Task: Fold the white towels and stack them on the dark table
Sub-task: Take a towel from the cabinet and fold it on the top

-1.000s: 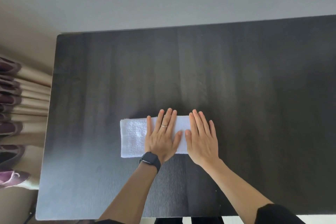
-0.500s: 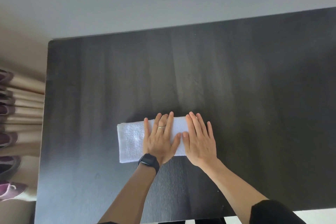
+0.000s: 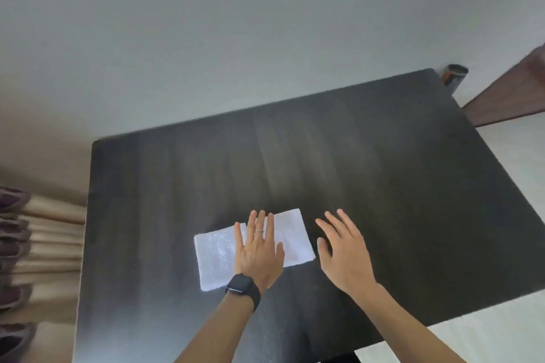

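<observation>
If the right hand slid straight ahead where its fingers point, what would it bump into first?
Probably nothing: the right hand would just pass the white towel, over bare dark table toward the wall.

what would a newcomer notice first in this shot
The folded white towel stands out bright against the dark table, near its front middle. The left hand, black watch on its wrist, lies flat on the towel; the right hand is spread open just right of it.
</observation>
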`<state>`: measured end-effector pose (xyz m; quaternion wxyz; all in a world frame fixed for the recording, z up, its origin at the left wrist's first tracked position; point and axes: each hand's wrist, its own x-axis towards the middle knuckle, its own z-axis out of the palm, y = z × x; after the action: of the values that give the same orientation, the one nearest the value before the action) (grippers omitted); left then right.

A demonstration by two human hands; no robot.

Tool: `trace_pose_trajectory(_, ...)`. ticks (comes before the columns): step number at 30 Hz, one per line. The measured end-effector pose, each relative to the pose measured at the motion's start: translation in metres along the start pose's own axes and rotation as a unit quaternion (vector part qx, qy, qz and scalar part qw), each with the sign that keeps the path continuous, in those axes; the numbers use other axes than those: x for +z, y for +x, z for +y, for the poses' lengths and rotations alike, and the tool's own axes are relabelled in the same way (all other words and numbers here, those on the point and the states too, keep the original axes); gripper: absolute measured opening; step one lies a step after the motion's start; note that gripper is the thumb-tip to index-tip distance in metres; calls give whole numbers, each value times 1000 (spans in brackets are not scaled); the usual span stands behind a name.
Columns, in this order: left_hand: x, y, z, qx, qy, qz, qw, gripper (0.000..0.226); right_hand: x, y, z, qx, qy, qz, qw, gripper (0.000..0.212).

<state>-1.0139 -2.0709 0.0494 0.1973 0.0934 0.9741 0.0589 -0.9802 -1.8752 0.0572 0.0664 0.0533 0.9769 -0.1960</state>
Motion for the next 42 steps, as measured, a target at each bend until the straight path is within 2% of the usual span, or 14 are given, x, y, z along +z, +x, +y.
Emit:
trace_pose_trajectory(2,-17,-11,17,25,-4,-39,999,65,-30,-21,11,32,55,38,997,38)
trace_pose_trajectory(6,-55,-27,74,99,-42,-53,993,58,-95,-61,39,84,98,101,987,30)
trace_pose_trajectory(11,-110,-36,189,267,-44,-30,962,48,-188,-129,89,163,79,189,965,29)
trace_pose_trajectory(16,-157,-86,345,419,-53,39,906,46,-273,-239,157,256,54,317,912,31)
trace_pose_trajectory(19,-164,-146,440,496,-89,41,863,44,-303,-325,204,291,31,398,870,28)
trace_pose_trajectory(23,-152,-236,545,577,-129,31,806,45,-330,-440,258,344,-1,463,817,26)
trace_pose_trajectory(28,-136,-343,648,664,-127,53,735,45,-357,-574,303,410,-50,507,756,32)
trace_pose_trajectory(32,-112,-412,706,707,-133,29,694,47,-374,-658,323,452,-91,544,701,35)
trace_pose_trajectory(37,-75,-471,787,737,-136,-13,662,47,-385,-737,367,500,-105,555,657,29)
trace_pose_trajectory(42,-38,-507,877,754,-134,-38,642,47,-403,-790,435,536,-120,540,638,35)
